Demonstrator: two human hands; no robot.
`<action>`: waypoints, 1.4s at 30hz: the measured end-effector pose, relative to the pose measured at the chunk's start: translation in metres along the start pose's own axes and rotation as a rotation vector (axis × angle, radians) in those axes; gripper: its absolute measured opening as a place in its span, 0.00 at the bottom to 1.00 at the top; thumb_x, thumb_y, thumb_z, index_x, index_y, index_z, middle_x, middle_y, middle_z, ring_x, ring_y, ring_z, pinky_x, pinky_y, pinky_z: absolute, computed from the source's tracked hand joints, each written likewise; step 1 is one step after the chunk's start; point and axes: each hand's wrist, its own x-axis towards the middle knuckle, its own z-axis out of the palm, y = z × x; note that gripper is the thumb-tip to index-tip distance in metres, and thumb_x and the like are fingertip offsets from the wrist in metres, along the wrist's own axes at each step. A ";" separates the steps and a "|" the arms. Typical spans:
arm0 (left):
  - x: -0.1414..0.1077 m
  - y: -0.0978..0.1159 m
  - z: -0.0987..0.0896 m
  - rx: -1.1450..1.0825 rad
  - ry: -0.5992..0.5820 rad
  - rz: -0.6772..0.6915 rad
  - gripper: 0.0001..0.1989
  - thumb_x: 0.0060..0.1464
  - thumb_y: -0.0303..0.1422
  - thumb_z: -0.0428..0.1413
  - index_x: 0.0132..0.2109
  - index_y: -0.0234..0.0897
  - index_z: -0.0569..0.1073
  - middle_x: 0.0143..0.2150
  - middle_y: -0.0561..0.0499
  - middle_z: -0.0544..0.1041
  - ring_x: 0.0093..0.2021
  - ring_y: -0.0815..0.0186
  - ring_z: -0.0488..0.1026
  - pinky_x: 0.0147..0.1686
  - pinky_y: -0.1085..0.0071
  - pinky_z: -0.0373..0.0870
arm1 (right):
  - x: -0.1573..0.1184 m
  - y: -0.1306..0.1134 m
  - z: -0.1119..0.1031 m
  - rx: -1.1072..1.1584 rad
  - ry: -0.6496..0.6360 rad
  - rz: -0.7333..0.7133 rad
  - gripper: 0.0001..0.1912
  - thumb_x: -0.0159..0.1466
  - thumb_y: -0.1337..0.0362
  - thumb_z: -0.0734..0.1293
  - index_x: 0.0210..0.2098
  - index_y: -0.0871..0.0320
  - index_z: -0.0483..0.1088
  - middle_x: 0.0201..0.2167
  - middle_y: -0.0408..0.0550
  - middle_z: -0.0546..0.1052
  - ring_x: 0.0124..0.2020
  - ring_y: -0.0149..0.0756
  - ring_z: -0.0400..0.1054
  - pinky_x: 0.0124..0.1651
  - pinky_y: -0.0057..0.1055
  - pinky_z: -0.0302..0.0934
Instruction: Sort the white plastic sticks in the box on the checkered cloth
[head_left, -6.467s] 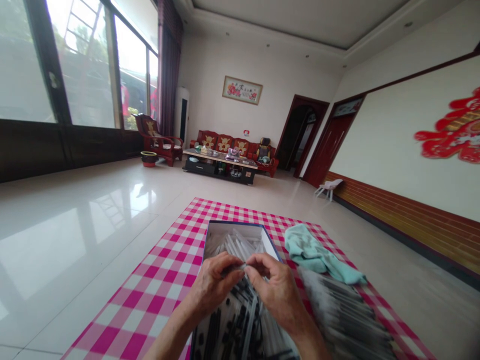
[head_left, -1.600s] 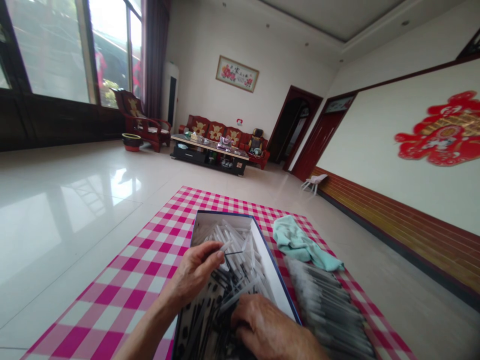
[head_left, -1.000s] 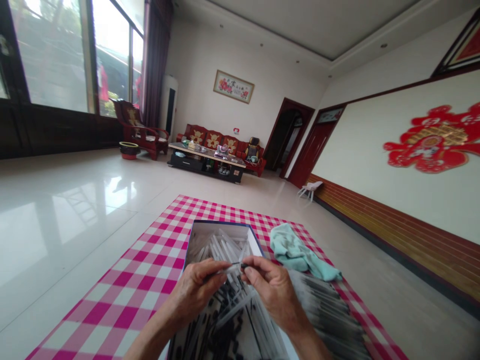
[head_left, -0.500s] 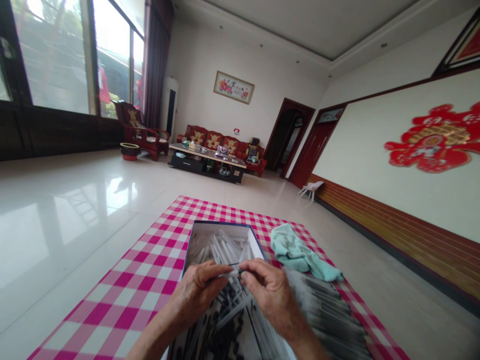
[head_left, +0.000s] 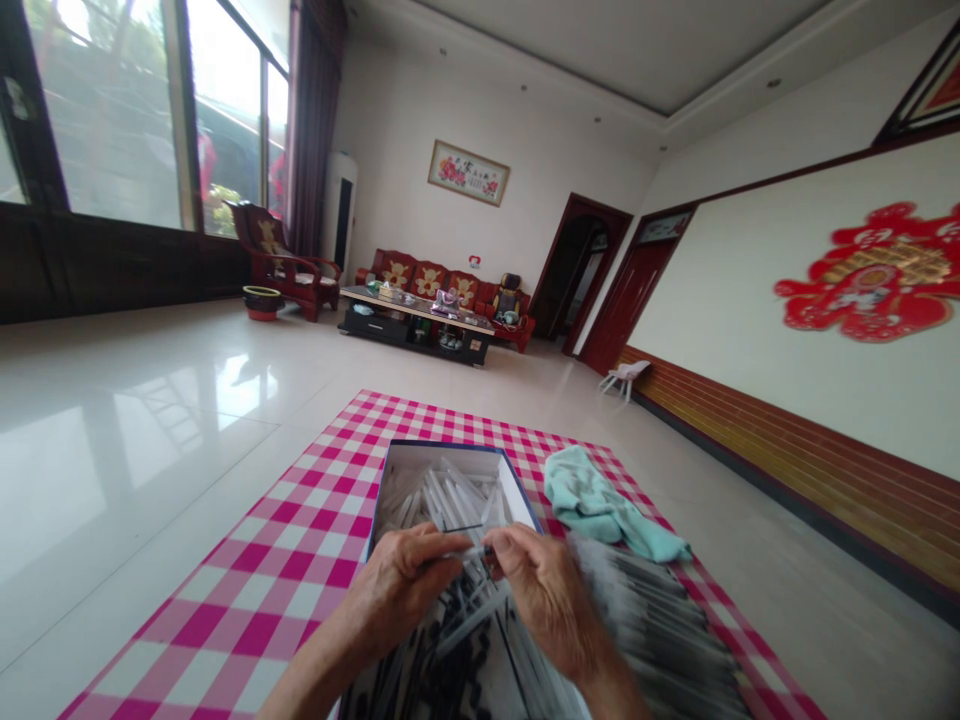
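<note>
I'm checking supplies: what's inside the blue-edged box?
In the box lie translucent tubes, and dark pieces toward the near end. The left hand and right hand hide parts; anything beneath is covered.

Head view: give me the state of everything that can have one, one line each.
Left hand, thumb and fingers closed on a small clear piece.
Right hand, thumb and fingers closed on a small dark piece.
Box, open, holding loose clear tubes and black parts.
Green towel, crumpled.
Checked cloth, spread out.
Dark bundle, pieces side by side, blurred.
Red door, looks shut.
Curtain, gathered aside.
</note>
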 end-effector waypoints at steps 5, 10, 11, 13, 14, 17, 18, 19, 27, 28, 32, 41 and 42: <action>0.000 0.002 -0.001 0.005 -0.002 0.011 0.11 0.58 0.29 0.51 0.44 0.42 0.77 0.26 0.56 0.66 0.27 0.72 0.66 0.28 0.78 0.58 | -0.001 -0.005 -0.004 -0.026 -0.013 -0.063 0.03 0.62 0.66 0.62 0.34 0.57 0.68 0.31 0.43 0.72 0.34 0.32 0.67 0.38 0.25 0.59; 0.000 0.002 0.000 0.015 -0.007 0.040 0.11 0.58 0.30 0.51 0.42 0.42 0.78 0.26 0.56 0.65 0.26 0.73 0.65 0.27 0.78 0.56 | 0.000 -0.005 0.000 -0.155 -0.029 -0.120 0.11 0.65 0.66 0.57 0.28 0.57 0.66 0.28 0.43 0.70 0.32 0.31 0.65 0.37 0.27 0.56; 0.000 0.001 0.000 0.016 -0.007 0.048 0.11 0.58 0.30 0.51 0.43 0.42 0.78 0.26 0.56 0.65 0.26 0.73 0.66 0.27 0.78 0.57 | 0.000 -0.005 0.001 -0.179 -0.030 -0.116 0.13 0.66 0.65 0.56 0.27 0.57 0.65 0.27 0.42 0.69 0.31 0.31 0.64 0.35 0.27 0.55; 0.000 0.000 0.001 0.021 -0.004 0.062 0.12 0.58 0.31 0.51 0.44 0.43 0.77 0.26 0.56 0.65 0.26 0.72 0.66 0.27 0.77 0.57 | 0.000 -0.005 0.004 -0.221 -0.013 -0.087 0.17 0.67 0.63 0.55 0.23 0.57 0.63 0.24 0.42 0.68 0.27 0.30 0.63 0.32 0.27 0.54; 0.000 -0.001 0.001 0.022 -0.002 0.067 0.12 0.58 0.31 0.51 0.45 0.43 0.77 0.26 0.56 0.66 0.26 0.72 0.66 0.27 0.77 0.57 | 0.001 -0.004 0.005 -0.238 -0.001 -0.068 0.18 0.67 0.62 0.55 0.22 0.57 0.62 0.23 0.41 0.67 0.26 0.30 0.62 0.31 0.27 0.52; 0.000 -0.002 0.002 0.026 -0.003 0.076 0.13 0.59 0.31 0.51 0.47 0.44 0.77 0.27 0.55 0.66 0.26 0.72 0.66 0.27 0.77 0.58 | 0.002 -0.004 0.005 -0.252 0.002 -0.027 0.19 0.67 0.59 0.55 0.22 0.57 0.63 0.22 0.41 0.67 0.25 0.29 0.61 0.29 0.26 0.51; 0.000 -0.002 0.002 0.030 -0.008 0.080 0.13 0.59 0.31 0.51 0.47 0.44 0.76 0.27 0.55 0.66 0.27 0.72 0.67 0.27 0.77 0.58 | 0.002 -0.004 0.005 -0.251 -0.008 -0.022 0.19 0.67 0.59 0.55 0.23 0.57 0.63 0.22 0.41 0.68 0.25 0.29 0.61 0.29 0.26 0.51; 0.000 -0.002 0.002 0.036 -0.012 0.085 0.13 0.59 0.31 0.51 0.47 0.44 0.76 0.27 0.55 0.67 0.27 0.72 0.67 0.27 0.77 0.58 | 0.002 -0.004 0.005 -0.249 -0.014 -0.015 0.19 0.67 0.58 0.56 0.22 0.57 0.63 0.21 0.41 0.67 0.25 0.29 0.61 0.28 0.26 0.50; 0.001 -0.001 0.002 0.083 -0.008 0.124 0.12 0.60 0.31 0.49 0.45 0.42 0.77 0.28 0.53 0.69 0.28 0.71 0.68 0.28 0.77 0.60 | -0.002 0.000 0.010 -0.064 -0.060 0.216 0.28 0.67 0.50 0.51 0.19 0.58 0.66 0.15 0.41 0.65 0.18 0.29 0.59 0.23 0.25 0.50; 0.001 -0.001 0.002 0.084 -0.004 0.125 0.12 0.60 0.31 0.50 0.46 0.42 0.77 0.28 0.54 0.68 0.28 0.71 0.68 0.28 0.77 0.60 | -0.003 -0.001 0.007 -0.070 -0.065 0.206 0.27 0.67 0.50 0.52 0.20 0.58 0.66 0.16 0.41 0.65 0.19 0.29 0.59 0.23 0.25 0.50; 0.001 -0.001 0.003 0.084 0.013 0.130 0.13 0.59 0.30 0.50 0.47 0.44 0.76 0.28 0.54 0.69 0.29 0.71 0.69 0.28 0.77 0.61 | -0.002 -0.007 -0.003 -0.099 -0.085 0.099 0.18 0.65 0.55 0.58 0.25 0.58 0.68 0.20 0.38 0.66 0.24 0.28 0.59 0.27 0.23 0.52; 0.000 -0.002 0.002 0.051 0.022 0.126 0.12 0.59 0.30 0.50 0.45 0.42 0.77 0.28 0.53 0.70 0.28 0.71 0.69 0.29 0.77 0.62 | -0.002 -0.003 0.011 -0.031 -0.036 0.224 0.28 0.66 0.48 0.51 0.20 0.59 0.65 0.16 0.41 0.66 0.19 0.29 0.60 0.23 0.25 0.52; 0.000 -0.002 0.002 0.041 0.027 0.126 0.12 0.58 0.30 0.50 0.45 0.42 0.77 0.28 0.54 0.70 0.28 0.71 0.69 0.29 0.77 0.62 | -0.001 -0.004 0.009 -0.041 -0.035 0.219 0.28 0.66 0.47 0.52 0.21 0.59 0.66 0.17 0.42 0.67 0.20 0.30 0.62 0.23 0.24 0.53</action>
